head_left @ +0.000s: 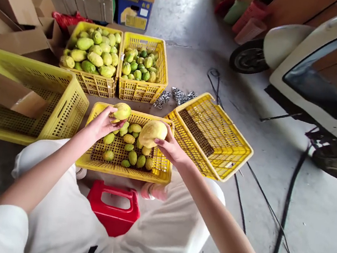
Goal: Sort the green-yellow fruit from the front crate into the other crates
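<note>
In my left hand [105, 124] is a smooth yellow-green oval fruit [121, 111], raised over the far left side of a yellow plastic crate [123, 172]. A larger, pale yellow, lumpy fruit [152, 133] sits in the fingers of my right hand [171, 147], above the crate's right half. The two fruits are apart, with a small gap between them. Below them, several smaller green and yellow fruits [132, 158] lie loose on the crate's mesh bottom. The fruit's exact kind is unclear. My fingers partly hide behind both held fruits.
Behind stand two fruit-filled crates, one of large fruits [86, 84] and one of small [140, 93]. A tilted yellow crate [231, 152] is at right, a bigger crate [58, 122] with cardboard at left. Between my legs is a red stool [113, 219]. Cables [286, 203] and a scooter [295, 40] are right.
</note>
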Tool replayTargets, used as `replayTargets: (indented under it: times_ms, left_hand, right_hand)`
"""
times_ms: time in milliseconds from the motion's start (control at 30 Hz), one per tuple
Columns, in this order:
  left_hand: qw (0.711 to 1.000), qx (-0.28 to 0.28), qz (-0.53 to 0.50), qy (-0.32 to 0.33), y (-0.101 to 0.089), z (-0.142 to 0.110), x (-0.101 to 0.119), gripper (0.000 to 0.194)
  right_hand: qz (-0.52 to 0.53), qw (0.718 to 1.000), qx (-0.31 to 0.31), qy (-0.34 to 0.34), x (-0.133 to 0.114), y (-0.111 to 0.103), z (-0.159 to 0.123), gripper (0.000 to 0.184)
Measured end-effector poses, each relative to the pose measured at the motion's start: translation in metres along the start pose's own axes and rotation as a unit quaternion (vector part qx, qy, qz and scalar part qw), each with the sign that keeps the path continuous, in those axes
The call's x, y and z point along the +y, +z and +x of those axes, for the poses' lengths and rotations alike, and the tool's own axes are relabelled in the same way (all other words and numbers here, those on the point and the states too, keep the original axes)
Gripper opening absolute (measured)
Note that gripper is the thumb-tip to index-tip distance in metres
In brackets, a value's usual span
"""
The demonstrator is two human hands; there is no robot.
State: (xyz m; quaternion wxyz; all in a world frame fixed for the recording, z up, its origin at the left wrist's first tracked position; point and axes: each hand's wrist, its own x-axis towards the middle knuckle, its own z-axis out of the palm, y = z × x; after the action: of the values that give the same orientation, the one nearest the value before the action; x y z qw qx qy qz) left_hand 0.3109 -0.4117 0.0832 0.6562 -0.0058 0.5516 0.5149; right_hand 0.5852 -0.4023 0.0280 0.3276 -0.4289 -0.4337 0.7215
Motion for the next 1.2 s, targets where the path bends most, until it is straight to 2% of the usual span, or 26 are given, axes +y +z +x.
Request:
replayTargets:
  times_ms: [67, 133, 200, 300, 400, 567, 700, 833, 933, 1100, 1200]
  left_hand:
    - [1.0, -0.025, 0.011, -0.001, -0.001, -0.008, -0.004, 0.019]
    - [0.999, -0.033, 0.009, 0.013, -0.005, -0.015, -0.007, 0.022]
    - [1.0, -0.016, 0.008, 0.022, -0.008, -0.021, -0.01, 0.026]
    - [1.0, 0.021, 0.005, 0.007, -0.008, -0.028, -0.014, 0.032]
    - [1.0, 0.017, 0.001, -0.018, 0.0, -0.033, -0.017, 0.035]
    - [0.998, -0.004, 0.053, -0.03, 0.007, -0.031, -0.021, 0.027]
    - [0.998, -0.019, 0.054, -0.01, 0.0, -0.021, -0.027, 0.028]
    - [0.998, -0.04, 0.041, 0.03, -0.01, -0.011, -0.031, 0.038]
    - [0.996, -0.064, 0.045, 0.031, -0.012, -0.004, -0.031, 0.046]
    - [0.997, -0.07, 0.013, 0.033, -0.01, -0.001, -0.032, 0.029]
    - [0.997, -0.065, -0.011, 0.046, -0.006, -0.004, -0.029, 0.022]
  right_hand:
    - [0.014, 0.999, 0.023, -0.045, -0.006, 0.002, -0.009, 0.088]
    - [0.035, 0.996, 0.063, -0.058, -0.003, 0.004, -0.012, 0.081]
    - [0.06, 0.992, 0.092, -0.054, 0.002, 0.006, -0.008, 0.079]
    - [0.084, 0.99, 0.104, -0.052, 0.005, 0.007, 0.003, 0.082]
    - [0.105, 0.986, 0.121, -0.041, 0.003, 0.007, 0.012, 0.083]
    - [0.168, 0.981, 0.097, -0.021, 0.003, 0.005, 0.017, 0.082]
    - [0.183, 0.977, 0.105, 0.033, 0.011, 0.0, 0.017, 0.064]
    - [0.197, 0.975, 0.105, 0.017, 0.017, 0.0, 0.018, 0.057]
    - [0.202, 0.973, 0.108, 0.015, 0.018, 0.005, 0.017, 0.061]
    - [0.191, 0.979, 0.067, -0.013, 0.012, 0.016, 0.013, 0.084]
    - [0.178, 0.983, 0.049, -0.022, 0.011, 0.017, 0.011, 0.09]
